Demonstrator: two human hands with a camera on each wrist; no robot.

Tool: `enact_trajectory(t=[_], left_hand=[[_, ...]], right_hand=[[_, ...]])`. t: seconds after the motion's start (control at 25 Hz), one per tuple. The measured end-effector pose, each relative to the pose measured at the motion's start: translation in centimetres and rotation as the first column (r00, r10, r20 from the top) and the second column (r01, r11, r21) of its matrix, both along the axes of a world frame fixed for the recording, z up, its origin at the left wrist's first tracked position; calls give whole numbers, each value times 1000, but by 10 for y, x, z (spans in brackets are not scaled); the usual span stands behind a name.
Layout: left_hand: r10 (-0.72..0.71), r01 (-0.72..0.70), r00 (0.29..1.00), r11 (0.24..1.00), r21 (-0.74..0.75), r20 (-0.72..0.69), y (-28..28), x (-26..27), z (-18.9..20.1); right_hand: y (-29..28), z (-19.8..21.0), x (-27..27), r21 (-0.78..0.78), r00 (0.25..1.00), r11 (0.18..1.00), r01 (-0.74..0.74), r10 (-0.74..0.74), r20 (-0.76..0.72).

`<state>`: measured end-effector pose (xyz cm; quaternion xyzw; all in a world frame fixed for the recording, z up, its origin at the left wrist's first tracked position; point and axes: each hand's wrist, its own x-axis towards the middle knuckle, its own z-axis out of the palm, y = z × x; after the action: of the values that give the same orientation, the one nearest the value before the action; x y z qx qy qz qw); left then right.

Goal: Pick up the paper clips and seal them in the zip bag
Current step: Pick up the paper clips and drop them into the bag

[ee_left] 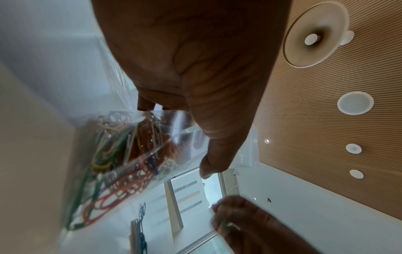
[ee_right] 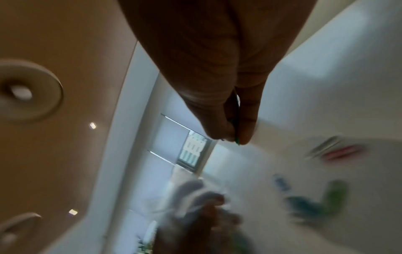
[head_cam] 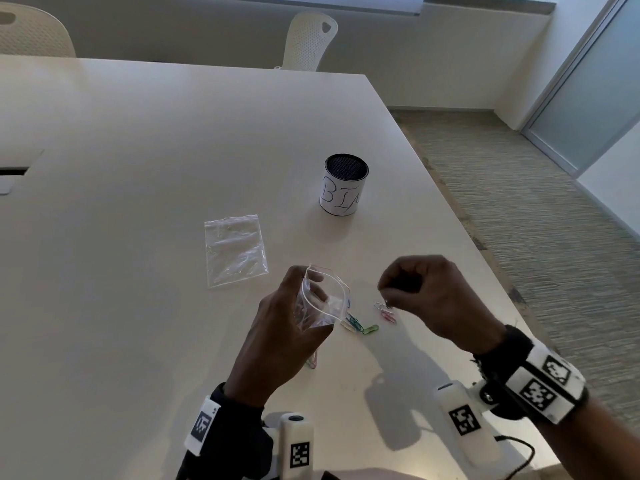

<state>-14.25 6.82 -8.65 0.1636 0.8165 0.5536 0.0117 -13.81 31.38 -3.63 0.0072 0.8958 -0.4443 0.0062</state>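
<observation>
My left hand [head_cam: 310, 299] holds a clear zip bag [head_cam: 327, 301] above the table with its mouth open toward the right. In the left wrist view the zip bag [ee_left: 121, 154] holds several coloured paper clips, with my left hand's thumb [ee_left: 217, 137] on its side. My right hand [head_cam: 385, 299] hovers just right of the bag and pinches one paper clip [head_cam: 387, 304]; a green paper clip [ee_right: 237, 137] shows between thumb and finger of the right hand [ee_right: 236, 135]. Loose clips lie on the table below: green [head_cam: 370, 329], teal [head_cam: 355, 322], pink [head_cam: 388, 317].
A second clear zip bag [head_cam: 235, 251] lies flat to the left and farther back. A mesh cup labelled BIN [head_cam: 344, 185] stands behind the hands. One more clip [head_cam: 313, 362] lies under my left wrist. The table's right edge [head_cam: 485, 258] runs close to my right hand.
</observation>
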Motion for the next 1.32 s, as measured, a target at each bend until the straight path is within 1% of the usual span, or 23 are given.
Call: enact_trajectory(t=[0.04,0.08,0.12,0.16,0.24,0.28,0.32,0.4,0.44,0.48,0.52,0.56,0.64,0.68,0.76,0.84,1.08,1.2,1.32], left_hand=[[-1,1,1000,1000,3,5,0,0,0],[-4,4,1000,1000,7,10,1,0,0],[-9,9,1000,1000,8,15,1,0,1],[-13,13,1000,1000,7,18,1,0,2],[-14,14,1000,1000,-1,26,1,1,3],[-12,13,1000,1000,-8,28,1,1,3],[-11,11,1000,1000,-12,23,0,1,3],[-6,6,1000,1000,-16,3,-1,0,1],[-2,2,1000,1000,-14,2,-2,0,0],[-3,3,1000,1000,-14,2,-1,0,-1],[0,0,1000,1000,-12,-3,-2,0,-1],[0,0,1000,1000,-12,-10,-2,0,0],[-5,5,1000,1000,-12,-24,-2,0,2],[-6,6,1000,1000,-11,-25,-2,0,1],[-2,2,1000,1000,-12,-19,-2,0,0],[6,-7,1000,1000,-17,-21,-3,0,-1],[-8,8,1000,1000,-1,-27,-3,-1,0],[-8,7,999,1000,-8,-40,-3,-1,0],[-3,3,999,1000,-8,-41,-3,-1,0]], right_hand=[[-9,13,2,-131,1000,991,-9,7,-18],[-21,25,3,-205,998,978,-37,28,-48],[-33,34,5,-219,995,973,-77,59,-86],[-45,38,6,-187,987,974,-125,102,-127],[-64,40,8,-52,958,973,-223,209,-195],[-68,40,8,4,945,968,-249,244,-219],[-67,40,6,31,939,968,-247,247,-238],[-55,40,2,34,952,987,-158,161,-260],[-46,36,-1,54,961,994,-100,111,-253],[-37,30,-3,106,971,993,-58,81,-225],[-32,21,-3,180,983,982,-54,84,-165],[-30,8,-3,244,992,966,-80,102,-80],[-34,-17,4,338,985,926,-170,151,82],[-38,-28,6,389,979,899,-200,167,119],[-48,-40,9,458,980,866,-200,178,92],[-53,-41,8,458,984,871,-180,162,78],[-56,-37,5,430,972,876,-219,157,174],[-59,-37,8,472,965,847,-246,170,199],[-60,-36,8,482,960,835,-265,183,211]])
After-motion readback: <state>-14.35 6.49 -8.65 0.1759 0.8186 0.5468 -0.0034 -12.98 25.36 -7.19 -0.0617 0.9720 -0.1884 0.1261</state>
